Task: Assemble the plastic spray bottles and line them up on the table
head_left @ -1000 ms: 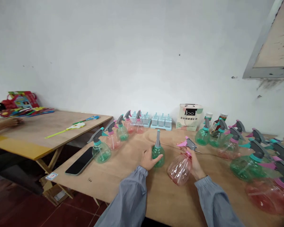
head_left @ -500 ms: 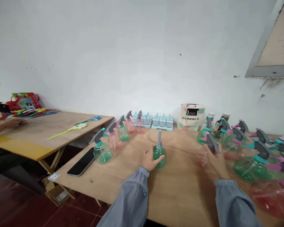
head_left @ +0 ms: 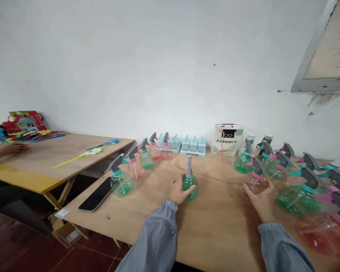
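Near the table's middle stands a green spray bottle with a grey trigger head, upright. Its round body is wrapped by my left hand, thumb across the front and fingers behind it. To the right, my right hand curves round the body of a clear pink spray bottle, thumb on one side and fingers on the other. That bottle has a pink collar and nozzle. Right beside it are several more bottles, among them a large green spray bottle and a red-tinted spray bottle.
Left on the table are a phone and a row of spray bottles including a green-tinted one. Light-blue popsicle moulds and a paper bag stand by the wall. Another person's hand rests on the left table.
My right hand has moved from the pink bottle's trigger head down to its body. The bottle now stands more upright. My left hand stays on the green bottle.
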Tool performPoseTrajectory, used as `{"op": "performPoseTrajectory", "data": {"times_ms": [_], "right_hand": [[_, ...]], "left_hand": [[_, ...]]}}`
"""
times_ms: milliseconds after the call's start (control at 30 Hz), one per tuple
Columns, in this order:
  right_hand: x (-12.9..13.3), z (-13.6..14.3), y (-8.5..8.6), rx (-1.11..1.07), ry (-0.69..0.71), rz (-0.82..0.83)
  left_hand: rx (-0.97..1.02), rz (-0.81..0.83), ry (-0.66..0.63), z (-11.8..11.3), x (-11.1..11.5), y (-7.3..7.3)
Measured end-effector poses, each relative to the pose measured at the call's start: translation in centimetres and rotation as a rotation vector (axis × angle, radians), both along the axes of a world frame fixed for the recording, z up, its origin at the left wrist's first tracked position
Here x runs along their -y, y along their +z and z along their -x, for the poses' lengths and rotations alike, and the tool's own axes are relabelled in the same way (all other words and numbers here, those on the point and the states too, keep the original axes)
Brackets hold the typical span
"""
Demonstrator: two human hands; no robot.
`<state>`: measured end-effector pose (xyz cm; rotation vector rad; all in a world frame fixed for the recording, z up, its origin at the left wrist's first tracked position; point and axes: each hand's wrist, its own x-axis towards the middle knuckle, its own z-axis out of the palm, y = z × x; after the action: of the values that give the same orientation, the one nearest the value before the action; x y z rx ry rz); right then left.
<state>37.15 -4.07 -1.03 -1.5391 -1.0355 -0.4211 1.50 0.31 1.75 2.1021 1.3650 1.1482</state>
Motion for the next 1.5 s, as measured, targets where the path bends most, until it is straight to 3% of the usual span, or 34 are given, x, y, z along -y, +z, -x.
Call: {"op": "performPoseTrajectory", "data": {"times_ms": [233,433,1033,1500], "right_hand": [[-0.9,-1.4,-1.4,0.009,-0.207,0.068],[-2.7,-2.8,-1.5,0.028,-0.158,0.009],[-4.2,-3.5,-1.8,0.120,-0.131,-0.019],[-3.8,-2.8,-0.4,0.119,-0.156,-0.169]], "left_hand": [[-0.015,-0.003,-0.003,0.0,0.0,-0.1],[-0.019,-0.021,0.000,-0.1,-0.1,-0.2],[-0.009,0.003,-0.022,-0.1,0.1,0.2],[0.046,-0.006,-0.021,-0.1,-0.1,-0.2]]}}
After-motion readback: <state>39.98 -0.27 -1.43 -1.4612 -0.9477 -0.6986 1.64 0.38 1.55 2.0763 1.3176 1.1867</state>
